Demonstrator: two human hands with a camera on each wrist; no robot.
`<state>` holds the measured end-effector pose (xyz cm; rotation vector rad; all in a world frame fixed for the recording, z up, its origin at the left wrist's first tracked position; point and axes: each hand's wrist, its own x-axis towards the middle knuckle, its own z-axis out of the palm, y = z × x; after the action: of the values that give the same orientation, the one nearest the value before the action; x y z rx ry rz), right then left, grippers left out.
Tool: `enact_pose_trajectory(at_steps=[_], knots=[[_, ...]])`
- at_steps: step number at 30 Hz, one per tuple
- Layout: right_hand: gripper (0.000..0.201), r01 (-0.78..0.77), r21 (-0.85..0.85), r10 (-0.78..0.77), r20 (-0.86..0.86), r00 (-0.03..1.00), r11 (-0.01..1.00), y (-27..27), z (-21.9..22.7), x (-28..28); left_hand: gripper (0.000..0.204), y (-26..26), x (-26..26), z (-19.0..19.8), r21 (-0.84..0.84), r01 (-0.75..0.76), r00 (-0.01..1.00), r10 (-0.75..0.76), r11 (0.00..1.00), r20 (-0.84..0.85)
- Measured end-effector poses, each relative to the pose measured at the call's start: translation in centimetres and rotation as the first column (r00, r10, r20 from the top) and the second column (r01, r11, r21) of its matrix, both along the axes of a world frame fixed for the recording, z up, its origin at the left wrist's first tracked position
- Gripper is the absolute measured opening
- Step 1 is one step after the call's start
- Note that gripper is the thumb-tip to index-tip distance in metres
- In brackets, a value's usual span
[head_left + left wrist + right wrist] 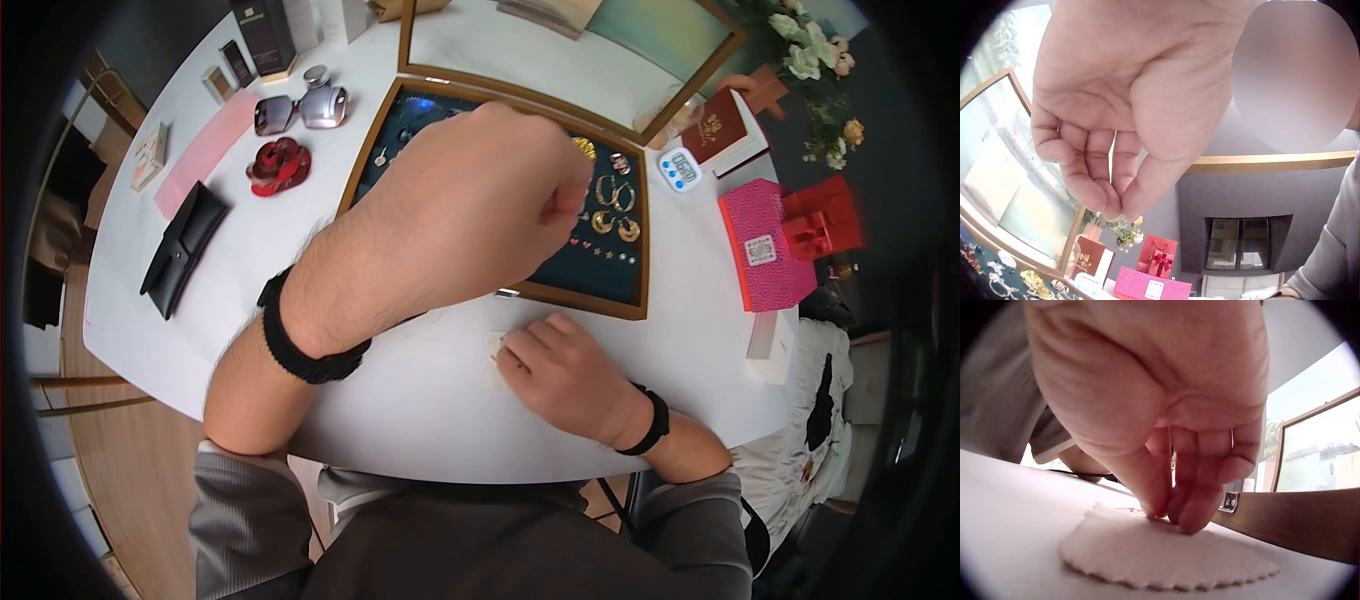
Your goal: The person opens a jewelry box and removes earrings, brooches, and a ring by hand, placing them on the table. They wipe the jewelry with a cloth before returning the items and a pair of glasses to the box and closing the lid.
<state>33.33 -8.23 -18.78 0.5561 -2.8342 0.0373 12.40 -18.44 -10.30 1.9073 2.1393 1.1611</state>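
Note:
In the head view my left hand (470, 200) is raised over the jewelry box (600, 305), hiding part of its dark lining. The left wrist view shows its fingers curled and the thumb meeting the fingertips, with nothing visible between them. My right hand (570, 375) is low at the table, in front of the box. Its thumb and fingers come together on a white scalloped-edge cloth pad (1160, 556). A thin metallic piece of jewelry (1125, 509) runs across the pad to the thumb tip, in what looks like a pinch; its other end is hidden.
The box's glass lid (690, 90) stands raised behind. Gold earrings (613, 225) line its right side. Left are sunglasses (320, 108), a red flower ornament (279, 166) and a black case (185, 250). Right are a white timer (680, 170) and a pink box (765, 245).

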Motion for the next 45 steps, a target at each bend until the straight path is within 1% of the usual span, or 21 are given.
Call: enact_pose_trajectory(at_steps=[2, 6, 9, 11, 14, 16, 18, 20, 21, 23, 24, 26, 27, 29, 30, 32, 33, 35, 40, 42, 45], knots=[[0.011, 0.019, 0.022, -0.020, 0.054, 0.998, 1.000, -0.2, 0.2, 0.2, 0.008, 0.0, 0.1, 0.1, 0.003, 0.004, 1.000, -0.004, 1.000, 0.023], [0.012, 0.022, 0.019, -0.022, 0.029, 0.999, 1.000, -0.3, -0.1, 0.3, 0.008, 0.1, 0.1, 0.5, -0.046, 0.008, 0.998, -0.005, 0.999, 0.058], [0.011, 0.006, 0.049, -0.010, 0.065, 0.998, 0.999, -0.5, -0.1, 0.4, 0.007, 0.2, -0.1, 0.4, -0.098, 0.019, 0.997, -0.012, 0.995, 0.073], [0.011, -0.002, 0.057, -0.003, 0.089, 0.996, 0.998, -0.5, 0.0, 0.5, 0.007, 0.2, -0.1, 0.5, -0.092, 0.032, 0.997, -0.025, 0.995, 0.072], [0.011, -0.013, 0.054, 0.010, 0.070, 0.998, 0.998, 0.1, 0.2, 0.6, 0.006, 0.2, 0.0, 0.7, -0.107, 0.032, 0.996, -0.023, 0.994, 0.091], [0.011, -0.010, 0.035, 0.007, 0.066, 0.998, 0.999, 0.6, 1.6, 0.7, 0.006, 0.3, 0.2, 0.9, -0.129, 0.026, 0.994, -0.013, 0.991, 0.106], [0.010, -0.009, 0.015, 0.008, 0.063, 0.998, 1.000, 1.4, 3.0, 0.8, 0.005, 0.4, 0.4, 0.7, -0.117, 0.014, 0.985, 0.006, 0.993, 0.172], [0.011, 0.034, -0.093, -0.035, -0.003, 0.999, 0.995, 2.2, 4.0, 1.1, 0.005, 0.6, 0.4, 0.4, -0.122, 0.039, 0.978, -0.013, 0.992, 0.208], [0.011, 0.037, -0.095, -0.038, -0.003, 0.999, 0.995, 2.7, 4.2, 1.1, 0.005, 0.7, 0.5, 0.2, -0.125, 0.060, 0.968, -0.028, 0.990, 0.248], [0.011, 0.052, -0.193, -0.078, -0.127, 0.989, 0.980, 3.7, 4.7, 0.9, 0.004, 0.8, 0.9, 0.0, -0.117, 0.092, 0.960, -0.057, 0.989, 0.274], [0.011, 0.056, -0.193, -0.082, -0.127, 0.988, 0.980, 4.1, 5.0, 0.9, 0.005, 0.9, 1.1, -0.1, -0.107, 0.122, 0.950, -0.085, 0.987, 0.300], [0.012, 0.162, -0.270, -0.206, -0.144, 0.968, 0.949, 4.6, 5.6, 1.0, 0.006, 1.1, 1.5, -0.2, -0.093, 0.152, 0.939, -0.114, 0.984, 0.325], [0.012, 0.164, -0.271, -0.209, -0.145, 0.967, 0.948, 4.6, 5.8, 1.1, 0.007, 1.2, 1.7, -0.3, -0.079, 0.177, 0.927, -0.139, 0.981, 0.348], [0.011, 0.268, -0.390, -0.325, -0.086, 0.942, 0.881, 4.6, 6.1, 1.1, 0.008, 1.3, 2.0, -0.5, -0.070, 0.194, 0.923, -0.158, 0.978, 0.350], [0.011, 0.269, -0.391, -0.328, -0.090, 0.941, 0.880, 4.6, 6.2, 1.1, 0.009, 1.4, 2.1, -0.6, -0.061, 0.209, 0.919, -0.175, 0.976, 0.354], [0.010, 0.332, -0.493, -0.390, -0.016, 0.921, 0.804, 4.5, 6.3, 1.1, 0.009, 1.5, 2.3, -0.9, -0.039, 0.238, 0.922, -0.213, 0.971, 0.323], [0.010, 0.333, -0.495, -0.393, -0.019, 0.919, 0.803, 4.4, 6.4, 1.1, 0.009, 1.6, 2.4, -1.0, -0.018, 0.264, 0.923, -0.247, 0.964, 0.296], [0.011, 0.357, -0.548, -0.418, 0.015, 0.908, 0.757, 4.4, 6.5, 1.1, 0.009, 1.8, 2.6, -1.3, -0.016, 0.278, 0.920, -0.262, 0.960, 0.291], [0.011, 0.366, -0.585, -0.439, 0.017, 0.898, 0.724, 4.5, 6.7, 1.2, 0.008, 1.8, 3.0, -1.4, -0.018, 0.306, 0.921, -0.291, 0.952, 0.259], [0.011, 0.366, -0.595, -0.447, 0.013, 0.895, 0.716, 4.6, 6.7, 1.3, 0.008, 1.8, 3.1, -1.4, -0.043, 0.281, 0.929, -0.260, 0.959, 0.264], [0.010, 0.380, -0.608, -0.450, 0.042, 0.892, 0.697, 4.6, 6.8, 1.4, 0.007, 1.9, 3.1, -1.6, -0.020, 0.293, 0.931, -0.280, 0.956, 0.235]])
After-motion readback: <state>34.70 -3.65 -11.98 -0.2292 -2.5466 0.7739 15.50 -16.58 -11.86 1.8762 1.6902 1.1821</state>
